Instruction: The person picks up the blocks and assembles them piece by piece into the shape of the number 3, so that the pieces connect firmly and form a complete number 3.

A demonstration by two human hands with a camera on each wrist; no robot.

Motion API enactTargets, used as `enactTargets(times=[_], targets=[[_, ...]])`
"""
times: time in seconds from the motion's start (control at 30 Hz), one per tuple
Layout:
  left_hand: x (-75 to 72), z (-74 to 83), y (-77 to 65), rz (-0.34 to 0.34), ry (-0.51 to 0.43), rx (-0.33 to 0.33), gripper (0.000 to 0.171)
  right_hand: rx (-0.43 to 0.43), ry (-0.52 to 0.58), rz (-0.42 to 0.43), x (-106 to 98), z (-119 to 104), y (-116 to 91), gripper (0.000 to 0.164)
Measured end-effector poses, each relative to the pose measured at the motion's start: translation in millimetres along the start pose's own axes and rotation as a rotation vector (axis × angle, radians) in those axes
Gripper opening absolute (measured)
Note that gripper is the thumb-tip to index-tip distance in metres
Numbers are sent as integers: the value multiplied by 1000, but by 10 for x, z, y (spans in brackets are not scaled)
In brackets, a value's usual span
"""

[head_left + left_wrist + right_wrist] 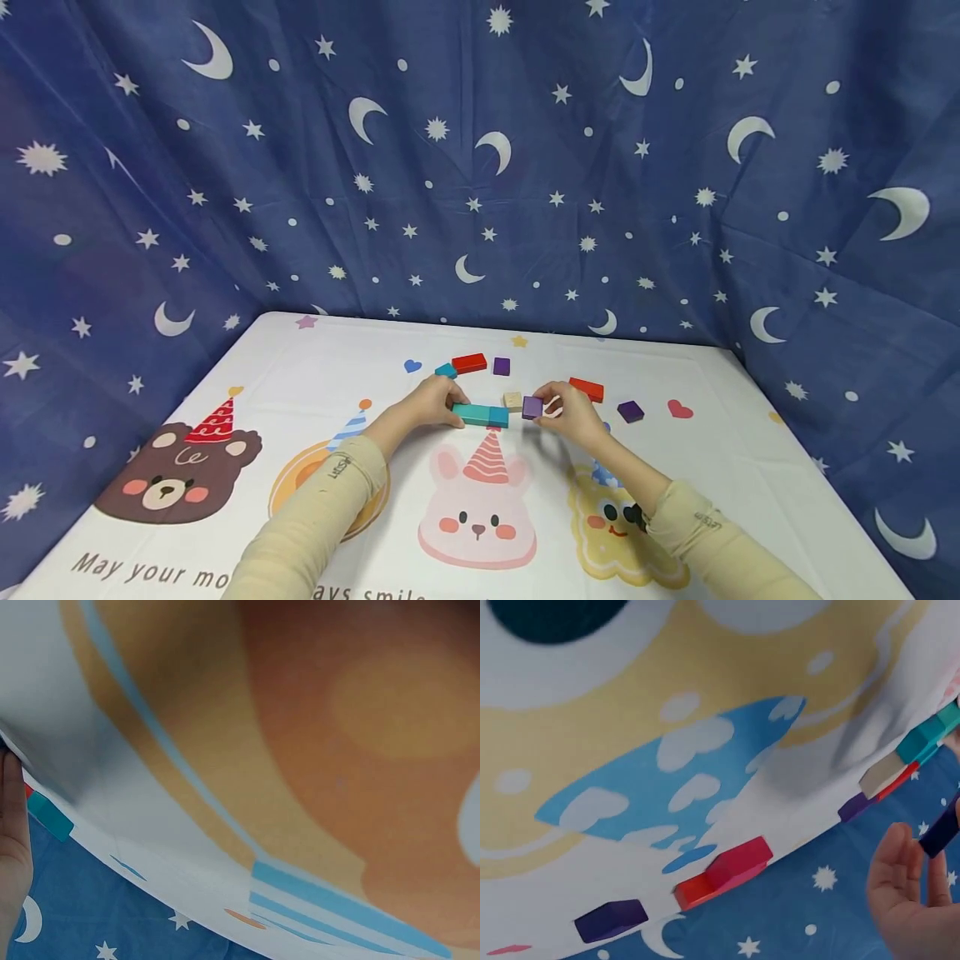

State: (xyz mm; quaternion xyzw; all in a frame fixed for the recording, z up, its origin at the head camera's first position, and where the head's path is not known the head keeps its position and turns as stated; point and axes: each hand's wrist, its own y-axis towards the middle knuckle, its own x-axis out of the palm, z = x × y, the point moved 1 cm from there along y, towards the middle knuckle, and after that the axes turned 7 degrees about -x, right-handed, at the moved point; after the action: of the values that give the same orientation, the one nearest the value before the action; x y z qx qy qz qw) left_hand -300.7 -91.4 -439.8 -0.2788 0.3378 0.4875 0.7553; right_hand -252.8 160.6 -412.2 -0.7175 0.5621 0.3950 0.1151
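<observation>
A long teal block (472, 415) lies on the table with a shorter blue block (498, 417) against its right end. My left hand (433, 402) pinches the teal block's left end between thumb and fingers. In the left wrist view that hand (13, 832) shows only at the left edge, its grip hidden. My right hand (573, 414) holds a small purple block (532, 407) by the fingertips, a short gap right of the blue block. The purple block (940, 831) also shows in the right wrist view. Just behind the gap sits a beige block (512, 401).
Farther back lie a teal block (446, 370), a red block (469, 363) and a purple block (502, 367). Right of my right hand are another red block (587, 389) and a dark purple block (631, 412). A starry blue curtain (480, 225) hangs behind the printed tablecloth (585, 533).
</observation>
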Motion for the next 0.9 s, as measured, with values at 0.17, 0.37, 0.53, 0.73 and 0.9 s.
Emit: enactTargets(times=[0.17, 0.37, 0.53, 0.73, 0.9], targets=[[2, -7, -16, 4, 8, 3, 32, 55, -30, -10, 90, -20, -22, 26], [8, -2, -12, 7, 11, -2, 31, 79, -11, -31, 201, -17, -55, 25], [16, 12, 4, 13, 11, 16, 31, 88, -13, -73, 276, -11, -72, 26], [-12, 33, -2, 12, 17, 13, 31, 82, -84, -140, 340, -30, -56, 26], [-13, 21, -14, 7, 12, 4, 32, 83, -107, -164, 377, -32, -45, 25]])
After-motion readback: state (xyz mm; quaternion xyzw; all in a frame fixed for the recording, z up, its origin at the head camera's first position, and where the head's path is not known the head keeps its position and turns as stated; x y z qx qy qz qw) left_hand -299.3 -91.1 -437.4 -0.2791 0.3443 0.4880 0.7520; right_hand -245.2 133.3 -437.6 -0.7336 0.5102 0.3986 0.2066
